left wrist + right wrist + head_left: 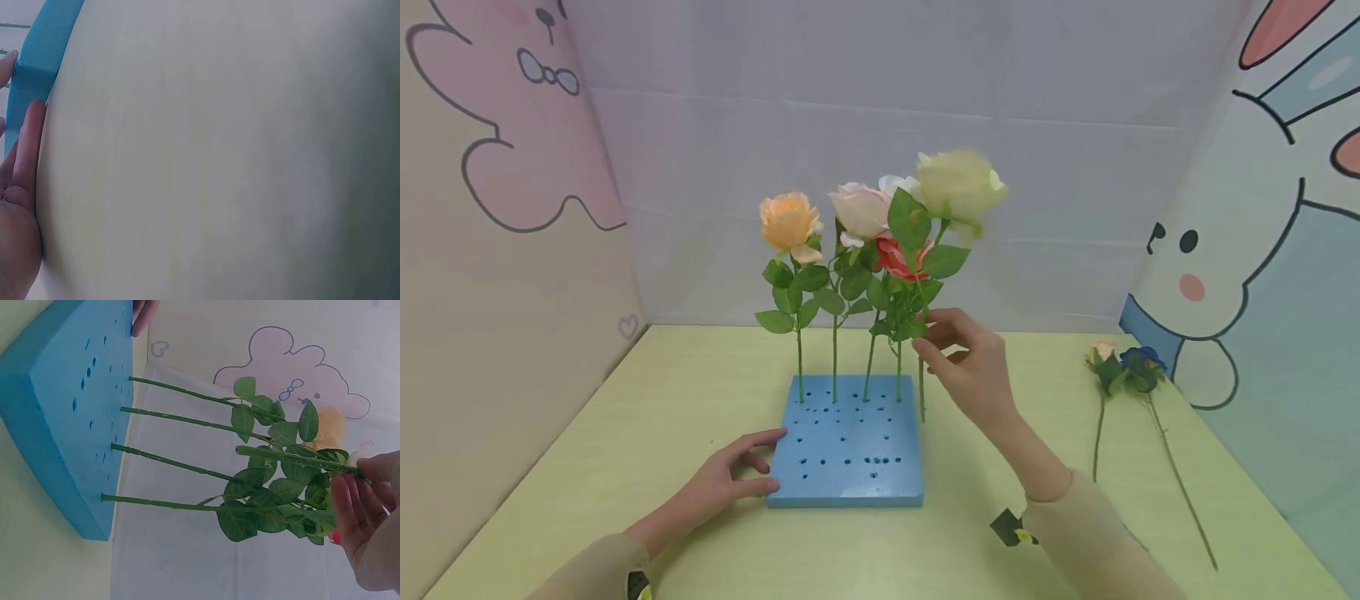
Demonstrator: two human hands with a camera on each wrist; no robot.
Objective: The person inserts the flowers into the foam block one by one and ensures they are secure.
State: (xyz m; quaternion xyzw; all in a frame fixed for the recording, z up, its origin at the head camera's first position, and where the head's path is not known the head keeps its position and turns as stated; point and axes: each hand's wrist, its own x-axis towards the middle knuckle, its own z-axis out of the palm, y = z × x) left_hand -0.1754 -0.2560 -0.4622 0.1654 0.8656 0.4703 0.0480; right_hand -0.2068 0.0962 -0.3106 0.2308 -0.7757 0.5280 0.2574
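Observation:
My right hand (973, 367) pinches the stem of a pale yellow-green rose (961, 185) between thumb and fingers. Its free stem end (250, 451) is apart from the blue foam board in the right wrist view. The board (842, 489) lies on the table, dotted with holes. Along its far side stand an orange rose (788, 221), a pale pink rose (859, 208), a red rose (891, 260) and a white flower (893, 182), partly hidden by the others. My left hand (718, 483) touches the board's left edge with thumb and fingertips.
At the right of the pale yellow table (700, 375) lie a dark blue rose (1142, 368) and a small peach rose (1102, 352), stems toward me. A white curtain (715, 167) hangs behind, with cartoon-printed panels on both sides.

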